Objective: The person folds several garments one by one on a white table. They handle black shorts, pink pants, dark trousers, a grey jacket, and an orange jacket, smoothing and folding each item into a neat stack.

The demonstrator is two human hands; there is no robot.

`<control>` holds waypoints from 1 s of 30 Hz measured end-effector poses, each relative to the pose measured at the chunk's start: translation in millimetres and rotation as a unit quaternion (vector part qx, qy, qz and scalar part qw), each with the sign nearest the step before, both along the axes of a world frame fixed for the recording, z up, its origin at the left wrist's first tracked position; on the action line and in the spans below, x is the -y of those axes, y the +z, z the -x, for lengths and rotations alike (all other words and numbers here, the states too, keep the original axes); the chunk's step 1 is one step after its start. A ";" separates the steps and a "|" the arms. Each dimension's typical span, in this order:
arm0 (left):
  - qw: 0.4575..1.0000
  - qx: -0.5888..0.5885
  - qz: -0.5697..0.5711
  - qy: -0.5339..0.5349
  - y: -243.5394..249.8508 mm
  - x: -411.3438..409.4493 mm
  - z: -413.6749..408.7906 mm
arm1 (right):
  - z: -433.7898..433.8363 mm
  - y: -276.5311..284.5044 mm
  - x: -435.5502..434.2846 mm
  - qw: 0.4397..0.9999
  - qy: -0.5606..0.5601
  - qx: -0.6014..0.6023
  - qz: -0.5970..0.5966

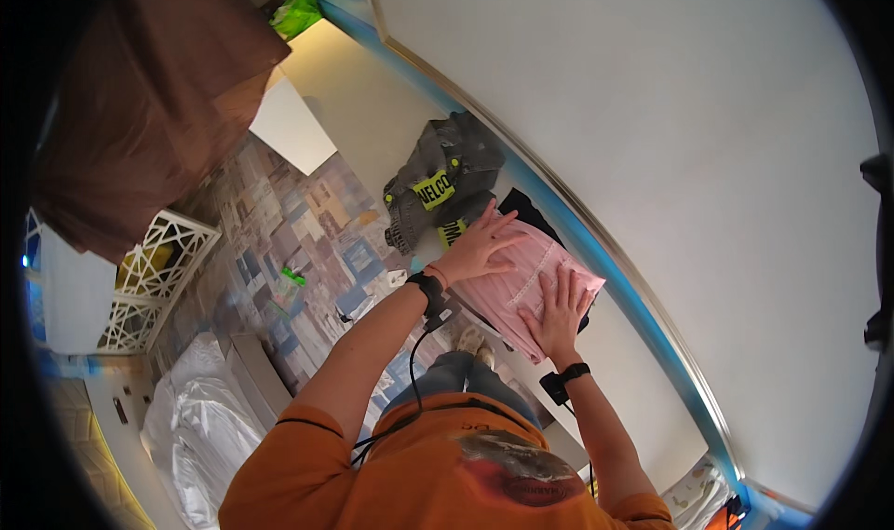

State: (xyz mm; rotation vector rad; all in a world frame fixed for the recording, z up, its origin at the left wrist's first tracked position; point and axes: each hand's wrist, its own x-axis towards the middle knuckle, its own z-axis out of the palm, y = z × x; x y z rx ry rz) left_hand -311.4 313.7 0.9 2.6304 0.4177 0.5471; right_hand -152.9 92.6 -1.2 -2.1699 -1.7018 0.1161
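Observation:
A folded pink garment (527, 271) lies before me on a light bench-like surface, with dark cloth (527, 212) showing under its far edge. My left hand (478, 245) rests on the garment's left part with its fingers spread. On its right part my right hand (557, 315) lies flat, fingers also apart. Neither hand grips anything. Just beyond my left hand is a grey denim garment (447, 167) with yellow printed patches, loosely heaped.
A pale wall panel (628, 111) with a metal trim borders the surface. Brown sheeting (174, 104) hangs at upper left. A white lattice panel (164, 278) and clear plastic-wrapped items (206, 432) stand at left. Small litter, including a green-topped packet (292, 277), lies on the patterned floor (321, 215).

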 end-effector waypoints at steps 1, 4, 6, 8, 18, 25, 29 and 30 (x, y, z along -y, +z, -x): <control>1.000 0.011 0.004 0.023 6.3 0.6 4.6 | -1.7 1.1 0.1 1.000 0.004 -0.010 -0.001; 0.986 0.083 0.093 0.112 24.1 10.5 27.7 | -24.1 3.0 5.5 0.997 0.033 -0.063 -0.019; 0.932 0.184 0.245 0.194 26.5 28.7 54.1 | -39.0 14.6 15.3 0.989 0.028 -0.121 -0.083; 0.899 0.154 0.272 0.307 1.9 45.6 100.1 | -29.8 46.7 13.4 0.976 0.024 -0.176 -0.124; 0.688 0.092 0.448 0.564 -225.0 232.1 330.4 | 110.3 91.3 -36.3 0.946 0.202 -0.248 -0.052; 0.600 0.073 0.536 0.589 -267.3 278.8 405.2 | 229.4 27.2 -118.6 0.901 0.289 -0.288 0.148; 0.591 0.038 0.554 0.585 -262.4 234.3 462.0 | 288.8 -53.9 -171.1 0.892 0.256 -0.280 0.246; 0.586 0.050 0.563 0.581 -264.2 223.1 477.1 | 299.0 -79.1 -184.1 0.883 0.252 -0.278 0.284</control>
